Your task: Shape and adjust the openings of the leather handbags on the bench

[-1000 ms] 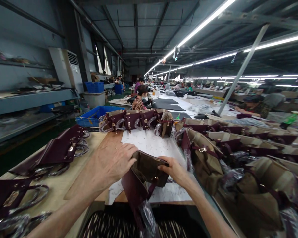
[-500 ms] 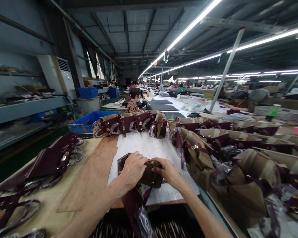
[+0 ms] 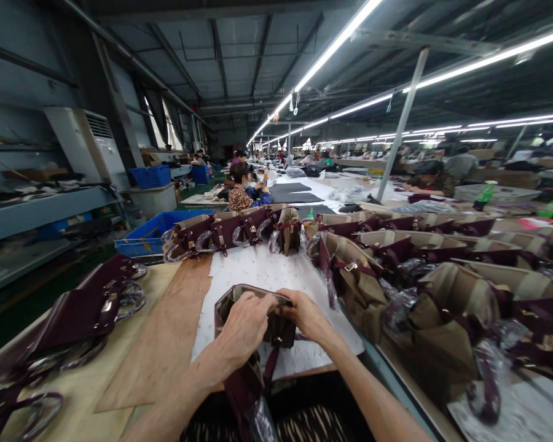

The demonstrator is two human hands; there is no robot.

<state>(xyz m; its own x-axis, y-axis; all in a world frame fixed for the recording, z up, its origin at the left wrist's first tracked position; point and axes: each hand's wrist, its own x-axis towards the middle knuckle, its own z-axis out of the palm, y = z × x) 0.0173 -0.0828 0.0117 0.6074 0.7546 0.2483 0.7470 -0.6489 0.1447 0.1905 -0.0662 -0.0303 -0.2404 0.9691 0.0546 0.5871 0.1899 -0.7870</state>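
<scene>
Since the earlier frame, the left hand (image 3: 245, 326) had moved in beside the right hand (image 3: 306, 314). Both had fingers clamped on the handbag (image 3: 230, 307) rim, at the worktop (image 3: 166, 331) near edge, suggesting work at its opening.

Bright ceiling tube lights (image 3: 332, 49) glare from twelve to three o'clock, while the edges look stretched and slightly blurred.

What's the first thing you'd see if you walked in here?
Right in front, the left hand and right hand grip the top edge of an open brown handbag on the white sheet. Rows of open handbags crowd the right side, and maroon bags lie flat on the left.
</scene>
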